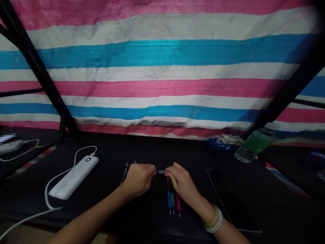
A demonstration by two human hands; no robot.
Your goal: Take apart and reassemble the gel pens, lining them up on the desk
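Between my two hands a dark grey pen (161, 171) is held level above the black table. My left hand (139, 179) is closed around its left end, and my right hand (181, 179) pinches its right end. Only a short middle piece of the pen shows. Below and partly under my right hand lie several pens side by side: a blue pen (169, 202), a grey pen (173, 203) and a pink pen (178, 205). Behind my left hand a dark pen (124, 173) and a blue tip stick out, mostly hidden by the hand.
A white power bank (73, 178) with a white cable (47, 189) lies at left. At right are a dark tablet-like slab (232, 200), a tilted-looking bottle (256, 144) with a green label, and blue packets (218, 144). Behind hangs a striped sheet (162, 88) between black posts.
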